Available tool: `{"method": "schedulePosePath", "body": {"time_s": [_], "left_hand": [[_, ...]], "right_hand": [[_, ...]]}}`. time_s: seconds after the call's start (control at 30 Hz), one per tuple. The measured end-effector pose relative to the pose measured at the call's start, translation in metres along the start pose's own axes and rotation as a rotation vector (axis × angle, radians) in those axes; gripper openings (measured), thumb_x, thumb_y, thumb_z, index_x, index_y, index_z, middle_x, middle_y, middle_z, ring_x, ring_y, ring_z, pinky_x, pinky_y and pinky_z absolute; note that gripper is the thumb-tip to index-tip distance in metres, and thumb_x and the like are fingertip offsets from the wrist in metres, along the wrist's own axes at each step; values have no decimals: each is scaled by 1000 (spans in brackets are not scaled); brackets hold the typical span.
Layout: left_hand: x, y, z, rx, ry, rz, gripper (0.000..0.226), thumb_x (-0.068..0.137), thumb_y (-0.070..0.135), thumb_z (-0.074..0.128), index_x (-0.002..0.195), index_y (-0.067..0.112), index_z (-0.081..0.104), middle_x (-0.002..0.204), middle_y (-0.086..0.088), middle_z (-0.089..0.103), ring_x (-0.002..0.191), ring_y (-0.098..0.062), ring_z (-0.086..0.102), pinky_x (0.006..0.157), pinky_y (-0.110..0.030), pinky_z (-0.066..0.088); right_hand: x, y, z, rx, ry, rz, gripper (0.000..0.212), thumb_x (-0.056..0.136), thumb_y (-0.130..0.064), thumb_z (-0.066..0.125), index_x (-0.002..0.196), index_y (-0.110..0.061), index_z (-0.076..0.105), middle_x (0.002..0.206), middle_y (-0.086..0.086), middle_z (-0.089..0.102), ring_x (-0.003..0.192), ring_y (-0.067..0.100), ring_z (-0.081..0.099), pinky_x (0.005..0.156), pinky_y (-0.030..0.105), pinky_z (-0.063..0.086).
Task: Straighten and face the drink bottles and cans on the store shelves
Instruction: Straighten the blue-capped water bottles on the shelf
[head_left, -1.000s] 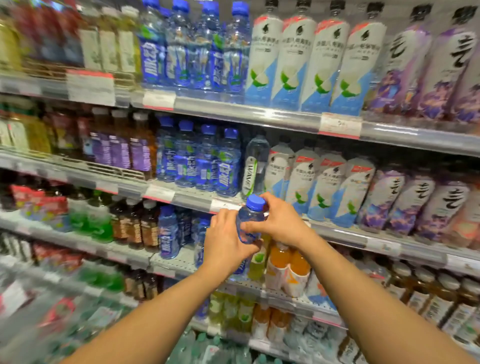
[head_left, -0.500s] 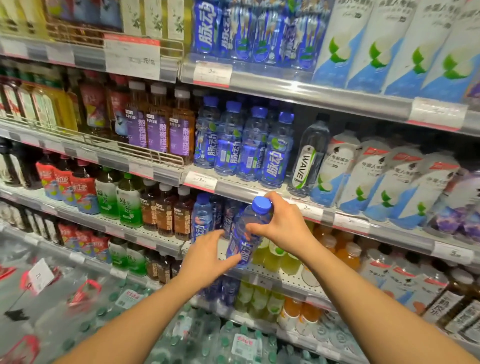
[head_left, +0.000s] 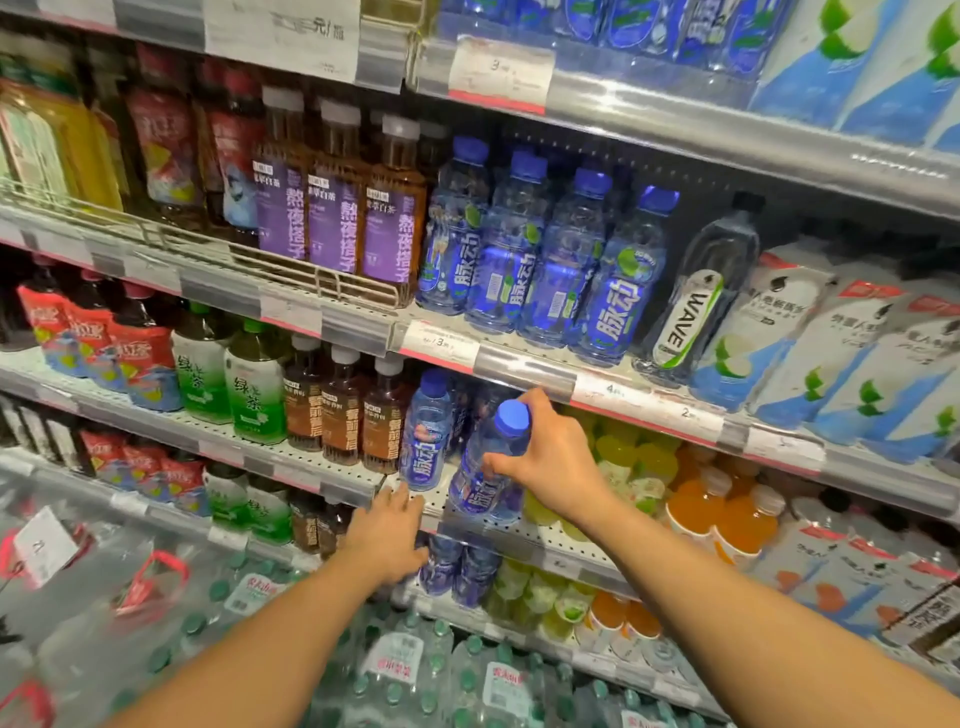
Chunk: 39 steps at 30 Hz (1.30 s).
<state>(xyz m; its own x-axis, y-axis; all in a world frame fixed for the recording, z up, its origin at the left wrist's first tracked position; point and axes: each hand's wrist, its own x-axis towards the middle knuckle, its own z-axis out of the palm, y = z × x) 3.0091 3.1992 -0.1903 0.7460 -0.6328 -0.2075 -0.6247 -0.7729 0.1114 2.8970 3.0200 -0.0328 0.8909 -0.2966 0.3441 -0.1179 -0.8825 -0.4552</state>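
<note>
Just right of the frame's centre, the right hand is gripping a blue-capped bottle by its neck, fingers curled around it, its long axis tilting back over the shelf. Lower left, the left hand is reaching with loose, empty fingers.

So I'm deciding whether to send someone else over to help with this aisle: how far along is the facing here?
Done: the blue bottles one shelf up stand in a row, labels forward. In hand: the right hand grips a tilted blue-capped bottle at its slot, beside its upright neighbour; the left hand rests at the shelf edge. Left: standing that bottle upright; the lower shelves are too blurred to judge.
</note>
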Motion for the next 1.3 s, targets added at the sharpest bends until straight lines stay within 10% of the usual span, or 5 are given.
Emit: {"method": "schedulePosePath", "body": {"time_s": [0.73, 1.13, 1.3], "left_hand": [[23, -3, 14, 8, -72, -90, 90, 84, 68, 53, 158, 28, 21, 169, -4, 10, 148, -34, 25, 110, -53, 36], [22, -2, 11, 16, -77, -80, 91, 85, 71, 51, 159, 29, 20, 169, -3, 10, 148, -33, 25, 111, -51, 35], [21, 0, 8, 28, -78, -82, 91, 85, 71, 52, 158, 27, 22, 168, -5, 12, 147, -33, 27, 111, -51, 36]], "right_hand": [[49, -3, 64, -366, -70, 27, 83, 76, -59, 78, 136, -13, 43, 88, 1, 65, 92, 33, 67, 59, 35, 37], [76, 4, 59, -433, -175, 9, 53, 86, -48, 76, 119, -14, 55, 112, 11, 67, 106, 34, 64, 80, 39, 51], [80, 0, 51, -461, -241, 6, 36, 90, -40, 76, 95, -16, 49, 93, 3, 54, 100, 32, 62, 72, 36, 46]]}}
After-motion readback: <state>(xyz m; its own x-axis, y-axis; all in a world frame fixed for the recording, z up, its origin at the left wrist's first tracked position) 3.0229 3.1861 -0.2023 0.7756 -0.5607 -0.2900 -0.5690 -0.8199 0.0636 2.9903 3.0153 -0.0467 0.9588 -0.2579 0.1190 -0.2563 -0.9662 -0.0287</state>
